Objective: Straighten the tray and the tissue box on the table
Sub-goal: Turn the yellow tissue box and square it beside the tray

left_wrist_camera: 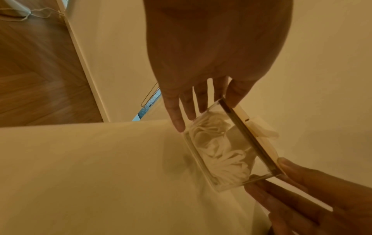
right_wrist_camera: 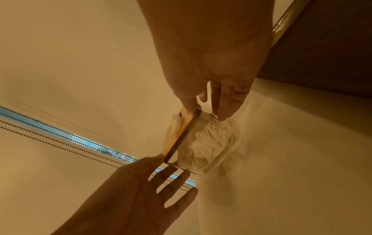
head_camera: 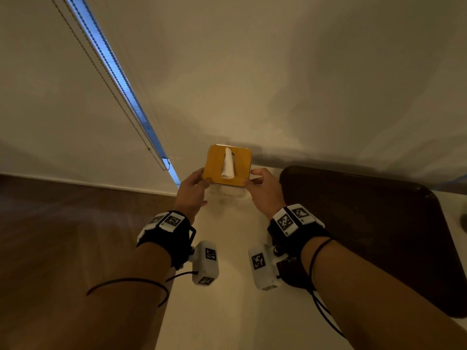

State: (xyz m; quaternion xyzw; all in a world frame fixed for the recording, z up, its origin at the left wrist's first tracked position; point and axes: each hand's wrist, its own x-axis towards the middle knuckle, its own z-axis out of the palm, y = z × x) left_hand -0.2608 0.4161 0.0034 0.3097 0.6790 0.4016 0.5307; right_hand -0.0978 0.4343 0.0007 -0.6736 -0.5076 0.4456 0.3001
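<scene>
Two hands bracket the tissue box (head_camera: 227, 164) at the far edge of the table (head_camera: 222, 311), near its far left corner and close to the wall. The left hand (head_camera: 192, 190) lies against the box's left side and the right hand (head_camera: 262, 188) against its right side, so the box sits straight ahead of both, between them, neither hand nearer than the other. In the left wrist view the left fingers (left_wrist_camera: 177, 117) lie nearly straight along the clear wall, thumb up at the lid; the right fingers (right_wrist_camera: 223, 109) are likewise extended, thumb on the lid's edge. Each grip is therefore an opened, flat-fingered press rather than a curled hold, and the box is squeezed lightly between the two.

The box is roughly square with an amber lid, a white tissue (head_camera: 228, 164) standing up through the slot, and crumpled tissue visible through the clear sides. Its near edge looks slightly turned against the table's far edge (a small twist would likely square it). Whether its base rests fully on the table I cannot tell.

The dark brown tray (head_camera: 366, 223) lies just to the right of the box, along the table's right part. The table is plain and pale, the wall cream, the floor at left wood, and bead cords (head_camera: 108, 79) hang by a blind.
</scene>
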